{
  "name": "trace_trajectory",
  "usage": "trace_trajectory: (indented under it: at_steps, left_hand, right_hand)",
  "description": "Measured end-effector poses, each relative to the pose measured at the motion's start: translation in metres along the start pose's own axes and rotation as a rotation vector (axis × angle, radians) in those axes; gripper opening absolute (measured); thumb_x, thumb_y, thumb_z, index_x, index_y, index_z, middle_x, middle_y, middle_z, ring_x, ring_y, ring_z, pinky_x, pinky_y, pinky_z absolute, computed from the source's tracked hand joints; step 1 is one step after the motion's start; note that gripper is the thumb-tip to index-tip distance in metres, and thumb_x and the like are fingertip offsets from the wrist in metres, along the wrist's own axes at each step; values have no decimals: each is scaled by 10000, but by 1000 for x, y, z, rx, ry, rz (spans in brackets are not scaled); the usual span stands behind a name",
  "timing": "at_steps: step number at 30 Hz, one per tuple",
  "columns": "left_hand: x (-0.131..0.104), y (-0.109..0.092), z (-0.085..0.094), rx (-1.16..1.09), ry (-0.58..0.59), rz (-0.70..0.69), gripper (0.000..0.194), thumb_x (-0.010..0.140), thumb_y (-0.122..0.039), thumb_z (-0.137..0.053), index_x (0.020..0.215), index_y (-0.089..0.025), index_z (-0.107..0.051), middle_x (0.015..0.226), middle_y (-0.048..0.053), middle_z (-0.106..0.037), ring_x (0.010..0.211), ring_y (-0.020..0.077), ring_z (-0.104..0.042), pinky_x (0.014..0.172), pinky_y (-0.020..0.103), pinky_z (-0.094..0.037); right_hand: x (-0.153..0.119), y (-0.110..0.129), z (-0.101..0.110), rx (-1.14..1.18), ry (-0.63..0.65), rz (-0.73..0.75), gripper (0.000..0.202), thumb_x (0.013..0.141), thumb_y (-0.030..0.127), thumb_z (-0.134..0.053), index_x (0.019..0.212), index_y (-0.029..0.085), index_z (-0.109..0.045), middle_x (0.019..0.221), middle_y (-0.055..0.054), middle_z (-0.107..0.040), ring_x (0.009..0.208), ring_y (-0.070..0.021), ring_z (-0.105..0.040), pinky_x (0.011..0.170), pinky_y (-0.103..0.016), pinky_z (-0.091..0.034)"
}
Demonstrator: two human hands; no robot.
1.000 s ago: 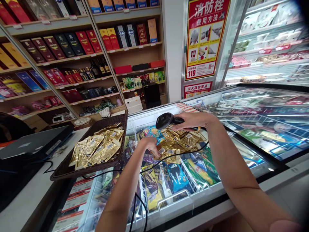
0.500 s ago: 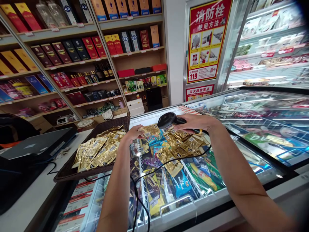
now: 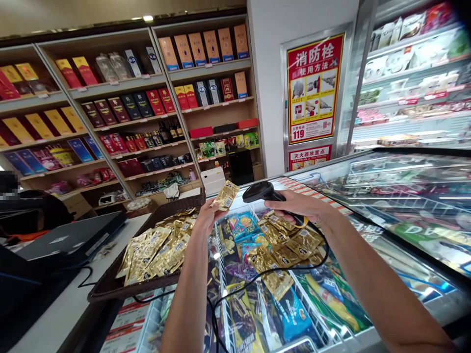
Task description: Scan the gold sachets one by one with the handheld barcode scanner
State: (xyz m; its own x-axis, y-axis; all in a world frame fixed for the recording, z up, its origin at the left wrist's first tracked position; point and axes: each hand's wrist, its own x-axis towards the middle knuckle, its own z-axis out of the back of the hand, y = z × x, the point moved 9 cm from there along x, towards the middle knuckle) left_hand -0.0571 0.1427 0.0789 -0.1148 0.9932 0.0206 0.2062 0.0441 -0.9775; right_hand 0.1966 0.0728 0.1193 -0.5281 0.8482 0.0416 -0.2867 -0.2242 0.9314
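My left hand [image 3: 209, 215] pinches a gold foil packet [image 3: 225, 196] and holds it up, its barcode label in view. Close to its right, my right hand [image 3: 294, 206] is wrapped round the handle of a black barcode scanner [image 3: 259, 191]; the scanner's head points toward the packet without touching it. Left of my left forearm, a dark wicker basket [image 3: 106, 280] is heaped with similar gold packets [image 3: 158, 250]. Below my right hand, a loose pile of gold packets [image 3: 279, 245] lies on the glass top of a freezer [image 3: 253, 211]. The scanner's black cable [image 3: 257, 277] loops across the glass.
Under the glass, wire baskets hold colourful wrapped packs [image 3: 246, 314]. At the left, a dark laptop-like device [image 3: 73, 235] sits on a white counter [image 3: 59, 304]. Shelves of boxed goods [image 3: 136, 105] line the back wall, beside a red poster [image 3: 314, 88]. A lit display shelf [image 3: 412, 88] stands at right.
My left hand has lifted the gold packet up and tilted it upright, clear of the pile. The scanner stays close to it. The whole view has tilted upward.
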Motion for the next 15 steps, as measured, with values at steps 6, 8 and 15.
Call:
trace_trajectory:
  at_steps: [6, 8, 15]
  left_hand:
    - [0, 3, 0, -54, 0, 34, 167, 826, -56, -622, 973, -130, -650, 797, 86, -731, 634, 156, -711, 632, 262, -610]
    - [-2, 4, 0, -84, 0, 51, 178, 820, -43, -626, 972, -128, -661, 800, 87, -732, 644, 161, -713, 640, 268, -613]
    - [-1, 19, 0, -343, -84, 171, 135, 808, 26, -614, 866, -78, -678, 833, 139, -725, 760, 217, -724, 687, 315, -628]
  right_hand:
    - [-1, 1, -1, -15, 9, 13, 519, 790, 680, -627, 698, 201, -449, 515, 40, -472, 425, -78, -394, 433, -233, -299]
    - [-2, 1, -1, -8, 8, 8, 520, 782, 681, -636, 703, 203, -448, 510, 43, -469, 426, -78, -393, 434, -232, -299]
    - [-3, 2, -1, -9, 12, 2, 534, 775, 695, -632, 703, 198, -451, 515, 40, -474, 421, -70, -391, 418, -222, -293]
